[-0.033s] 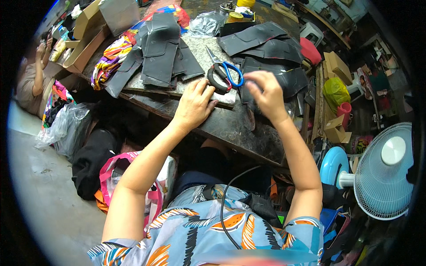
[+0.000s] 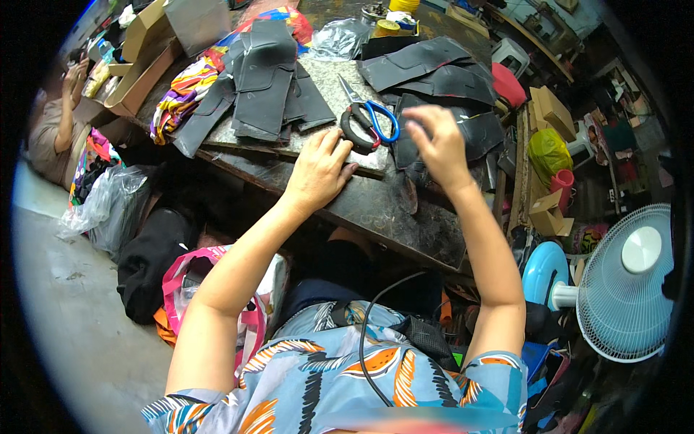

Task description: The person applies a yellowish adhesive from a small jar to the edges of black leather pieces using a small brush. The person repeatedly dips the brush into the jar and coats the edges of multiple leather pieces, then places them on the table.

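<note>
Bare table front [image 2: 376,206] passable between forearms [image 2: 262,242] — scissors [image 2: 369,108], black sheets [image 2: 262,90] block beyond.

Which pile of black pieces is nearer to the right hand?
The right pile, just beyond the right hand; the left pile lies left of the scissors.

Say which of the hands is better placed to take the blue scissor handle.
Probably the right hand: it hovers beside the blue handle, nothing visible in it; the left hand rests at the pale slab's edge.

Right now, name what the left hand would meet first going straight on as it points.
The left hand would probably meet the black handle loop of the scissors first; whether they already touch is unclear.
</note>
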A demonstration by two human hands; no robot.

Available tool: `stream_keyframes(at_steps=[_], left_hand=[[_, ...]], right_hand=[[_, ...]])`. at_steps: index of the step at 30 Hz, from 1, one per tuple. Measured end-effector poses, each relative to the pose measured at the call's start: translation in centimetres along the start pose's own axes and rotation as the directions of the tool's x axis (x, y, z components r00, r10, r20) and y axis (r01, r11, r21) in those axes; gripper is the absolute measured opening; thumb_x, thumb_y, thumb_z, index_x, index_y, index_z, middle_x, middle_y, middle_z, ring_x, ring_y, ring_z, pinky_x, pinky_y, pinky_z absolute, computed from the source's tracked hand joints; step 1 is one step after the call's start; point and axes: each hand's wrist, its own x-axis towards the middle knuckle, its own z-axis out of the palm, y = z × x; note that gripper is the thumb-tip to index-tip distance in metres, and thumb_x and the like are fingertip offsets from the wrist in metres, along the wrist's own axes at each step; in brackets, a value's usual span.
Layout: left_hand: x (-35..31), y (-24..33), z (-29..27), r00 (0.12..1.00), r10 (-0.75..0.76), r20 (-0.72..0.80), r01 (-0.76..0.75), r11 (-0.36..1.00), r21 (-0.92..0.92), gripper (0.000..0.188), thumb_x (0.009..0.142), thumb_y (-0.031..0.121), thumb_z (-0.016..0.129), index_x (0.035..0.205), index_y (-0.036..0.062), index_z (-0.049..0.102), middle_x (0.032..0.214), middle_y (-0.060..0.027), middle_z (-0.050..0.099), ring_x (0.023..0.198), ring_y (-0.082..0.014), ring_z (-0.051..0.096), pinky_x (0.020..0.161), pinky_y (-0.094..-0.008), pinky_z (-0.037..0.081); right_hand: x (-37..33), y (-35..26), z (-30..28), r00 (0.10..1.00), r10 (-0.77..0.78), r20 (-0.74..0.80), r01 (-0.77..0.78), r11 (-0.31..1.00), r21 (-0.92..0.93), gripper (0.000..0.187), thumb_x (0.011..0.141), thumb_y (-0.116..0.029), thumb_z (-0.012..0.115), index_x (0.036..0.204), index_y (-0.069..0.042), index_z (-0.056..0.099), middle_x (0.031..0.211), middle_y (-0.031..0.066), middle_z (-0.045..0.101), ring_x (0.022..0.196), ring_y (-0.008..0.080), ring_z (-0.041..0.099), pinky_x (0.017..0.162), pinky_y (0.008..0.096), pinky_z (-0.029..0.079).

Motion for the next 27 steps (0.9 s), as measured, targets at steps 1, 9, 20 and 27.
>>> stream_keyframes(at_steps=[1,9,20,27], left_hand=[[0.0,0.0,-0.1,1.0,-0.011,0.004,0.011,1.0,-0.006,0.04,0.081,0.021,0.074,0.113,0.002,0.058,0.125,-0.0198,0.056,0.119,-0.0374,0.051,0.104,-0.0459,0.042],[0.0,-0.1,-0.4,0.997,-0.063,-0.042,0.059,0.994,-0.094,0.034,0.083,0.018,0.072,0.11,-0.0005,0.06,0.122,-0.0194,0.058,0.116,-0.0364,0.054,0.101,-0.0443,0.044],[0.1,-0.3,-0.3,0.998,-0.06,-0.037,0.055,0.992,-0.11,0.029,0.084,0.015,0.071,0.106,-0.0009,0.061,0.12,-0.0194,0.059,0.115,-0.0375,0.054,0.101,-0.0453,0.045],[0.1,0.3,-0.4,0.997,-0.061,-0.035,0.059,0.995,-0.078,0.034,0.083,0.018,0.072,0.109,-0.0013,0.06,0.121,-0.02,0.058,0.117,-0.0377,0.053,0.102,-0.0454,0.044]], right_hand=[[1.7,1.4,0.2,0.995,-0.098,-0.015,0.095,0.982,-0.164,0.025,0.086,-0.02,0.069,0.11,-0.013,0.07,0.11,0.0091,0.067,0.108,0.0314,0.059,0.093,0.0416,0.05],[11.9,8.5,4.0,0.9,0.387,0.202,-0.147,0.704,-0.695,0.076,0.08,-0.025,0.074,0.147,-0.041,0.043,0.162,0.0137,0.025,0.148,0.0424,0.023,0.115,0.063,0.027],[14.4,12.2,-0.5,0.92,-0.163,-0.357,-0.085,0.806,-0.586,0.026,0.095,-0.025,0.061,0.12,-0.032,0.068,0.127,0.0147,0.065,0.108,0.0348,0.067,0.088,0.0435,0.057],[11.9,8.7,-10.2,0.749,-0.516,-0.415,-0.043,0.588,-0.808,0.029,0.09,-0.018,0.069,0.118,-0.027,0.073,0.118,0.0067,0.072,0.098,0.0237,0.072,0.08,0.0342,0.059]])
